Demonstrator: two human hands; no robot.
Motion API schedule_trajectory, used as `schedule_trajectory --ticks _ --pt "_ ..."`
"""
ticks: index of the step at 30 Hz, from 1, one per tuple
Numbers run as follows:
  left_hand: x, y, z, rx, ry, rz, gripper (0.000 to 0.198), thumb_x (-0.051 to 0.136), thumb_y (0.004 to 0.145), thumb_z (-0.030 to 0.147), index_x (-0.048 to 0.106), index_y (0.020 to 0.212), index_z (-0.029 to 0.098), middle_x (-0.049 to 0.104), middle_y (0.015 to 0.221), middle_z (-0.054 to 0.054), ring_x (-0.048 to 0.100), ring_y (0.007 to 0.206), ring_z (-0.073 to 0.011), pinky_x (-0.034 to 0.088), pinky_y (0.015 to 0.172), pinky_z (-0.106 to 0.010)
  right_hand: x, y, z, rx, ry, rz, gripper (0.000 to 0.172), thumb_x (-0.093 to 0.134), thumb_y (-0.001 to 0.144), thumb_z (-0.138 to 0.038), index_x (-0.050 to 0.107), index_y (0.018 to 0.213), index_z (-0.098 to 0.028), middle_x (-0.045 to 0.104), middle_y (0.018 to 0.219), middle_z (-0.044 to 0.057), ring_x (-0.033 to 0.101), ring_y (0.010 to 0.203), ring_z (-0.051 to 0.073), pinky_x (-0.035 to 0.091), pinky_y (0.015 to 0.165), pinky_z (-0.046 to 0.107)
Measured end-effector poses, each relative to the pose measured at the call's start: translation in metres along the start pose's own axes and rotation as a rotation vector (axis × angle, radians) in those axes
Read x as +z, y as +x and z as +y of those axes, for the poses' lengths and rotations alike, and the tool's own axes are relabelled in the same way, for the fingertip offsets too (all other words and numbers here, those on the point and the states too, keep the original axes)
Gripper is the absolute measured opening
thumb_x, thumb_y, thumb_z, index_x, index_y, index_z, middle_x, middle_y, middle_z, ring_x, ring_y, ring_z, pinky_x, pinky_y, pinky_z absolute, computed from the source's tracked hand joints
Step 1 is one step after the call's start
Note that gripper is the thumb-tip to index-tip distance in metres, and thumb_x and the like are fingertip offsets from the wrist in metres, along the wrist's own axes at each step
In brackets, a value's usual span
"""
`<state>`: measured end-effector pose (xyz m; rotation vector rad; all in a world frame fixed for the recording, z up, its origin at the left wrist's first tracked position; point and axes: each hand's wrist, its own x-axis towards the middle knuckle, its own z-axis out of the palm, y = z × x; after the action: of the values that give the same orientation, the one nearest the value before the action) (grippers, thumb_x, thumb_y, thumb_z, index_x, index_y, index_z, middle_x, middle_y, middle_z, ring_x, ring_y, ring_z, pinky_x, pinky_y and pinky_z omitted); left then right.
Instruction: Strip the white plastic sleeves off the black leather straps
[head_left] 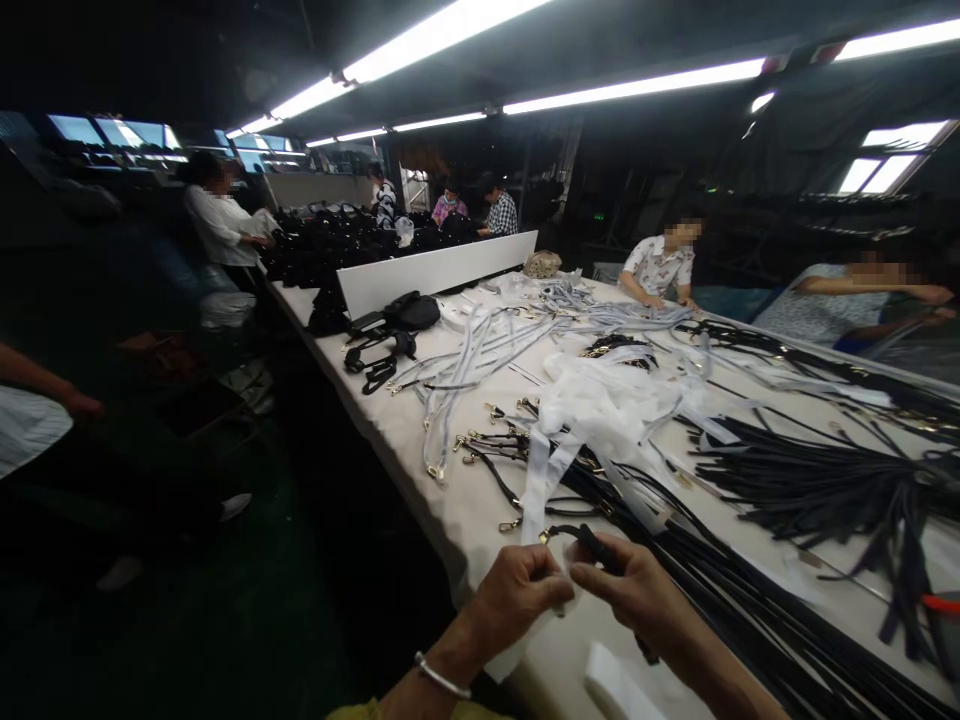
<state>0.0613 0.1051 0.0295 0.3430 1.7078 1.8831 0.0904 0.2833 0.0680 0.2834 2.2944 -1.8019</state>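
Note:
Close in front of me at the table's near edge, my left hand [525,588] pinches a thin white wrapping strip [574,570], its fingers closed. My right hand [634,585] is closed around a folded black strap [596,548], part of which shows below the palm. A gold clasp [546,536] on the strap's end sticks out above my left fingers. Both hands nearly touch. Beyond them lie black straps with gold hooks [517,440] and a crumpled heap of white wrapping strips [600,400]. My fingers partly hide the held strap.
The long pale table [480,500] carries grey straps [457,375], a fan of black straps [810,465] and black bags [409,312]. A white board [435,270] stands across it. Several people work around the table; another person's arm [45,385] is at left.

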Motion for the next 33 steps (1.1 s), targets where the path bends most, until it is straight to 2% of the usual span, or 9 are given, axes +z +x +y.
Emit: schedule_trajectory --ticks 5,10,14,18,21,24,28,33 --pt "-0.002 -0.004 -0.002 0.045 -0.009 0.049 0.021 0.07 0.073 0.031 0.064 0.066 0.013 0.062 0.061 -0.001 0.05 0.057 -0.0111 0.036 0.057 -0.023 -0.001 -0.006 -0.004 -0.006 -0.018 -0.049 0.045 0.069 0.071 -0.059 0.057 0.068 -0.015 0.04 0.054 -0.005 0.021 0.044 0.005 0.014 0.04 0.024" --pt "-0.009 -0.007 -0.001 0.075 -0.056 0.099 0.025 0.076 0.069 0.035 0.062 0.068 0.014 0.06 0.062 0.001 0.049 0.059 -0.0114 0.036 0.058 -0.023 -0.005 -0.013 -0.014 -0.005 -0.051 -0.061 0.046 0.067 0.074 -0.059 0.055 0.069 -0.015 0.044 0.056 -0.005 0.024 0.045 0.005 0.015 0.041 0.023" --pt "-0.027 -0.006 -0.009 0.058 -0.063 0.131 0.036 0.074 0.073 0.047 0.066 0.067 0.013 0.055 0.061 0.002 0.041 0.056 -0.0089 0.03 0.055 -0.022 -0.017 -0.026 -0.042 -0.012 0.005 -0.094 0.055 0.05 0.086 -0.066 0.064 0.093 -0.013 0.057 0.064 0.0 0.025 0.045 0.005 0.015 0.041 0.021" --pt "-0.045 -0.007 -0.024 0.114 -0.109 0.126 0.054 0.063 0.078 0.064 0.067 0.07 0.011 0.047 0.057 0.002 0.032 0.053 -0.0075 0.021 0.051 -0.023 -0.028 -0.043 -0.074 0.042 0.089 -0.167 0.06 0.051 0.087 -0.064 0.061 0.116 -0.013 0.057 0.057 -0.002 0.022 0.043 0.006 0.011 0.04 0.021" --pt "-0.052 -0.008 -0.034 0.112 -0.206 0.091 0.065 0.057 0.076 0.074 0.066 0.071 0.01 0.041 0.054 0.004 0.024 0.049 -0.0059 0.013 0.048 -0.024 -0.032 -0.054 -0.087 0.037 0.133 -0.214 0.058 0.052 0.089 -0.06 0.06 0.121 -0.012 0.055 0.052 -0.003 0.021 0.041 0.005 0.01 0.04 0.021" --pt "-0.054 -0.008 -0.039 0.087 -0.335 0.03 0.068 0.06 0.071 0.077 0.067 0.072 0.009 0.036 0.05 0.005 0.02 0.045 -0.0047 0.008 0.046 -0.024 -0.032 -0.063 -0.089 0.021 0.181 -0.241 0.052 0.052 0.092 -0.054 0.06 0.121 -0.012 0.053 0.05 -0.004 0.023 0.04 0.006 0.013 0.04 0.022" --pt "-0.054 -0.008 -0.043 0.075 -0.442 -0.029 0.067 0.059 0.072 0.077 0.064 0.068 0.011 0.033 0.047 0.007 0.019 0.042 -0.0041 0.01 0.044 -0.024 -0.027 -0.072 -0.09 0.007 0.221 -0.28 0.047 0.052 0.093 -0.05 0.063 0.117 -0.011 0.049 0.048 -0.004 0.029 0.041 0.006 0.015 0.041 0.022" --pt "-0.052 -0.009 -0.047 0.062 -0.502 -0.081 0.063 0.061 0.074 0.074 0.064 0.068 0.011 0.036 0.048 0.006 0.023 0.042 -0.0039 0.012 0.045 -0.023 -0.017 -0.081 -0.102 0.057 0.235 -0.349 0.049 0.055 0.089 -0.055 0.066 0.11 -0.012 0.045 0.048 -0.005 0.032 0.039 0.005 0.012 0.04 0.021"
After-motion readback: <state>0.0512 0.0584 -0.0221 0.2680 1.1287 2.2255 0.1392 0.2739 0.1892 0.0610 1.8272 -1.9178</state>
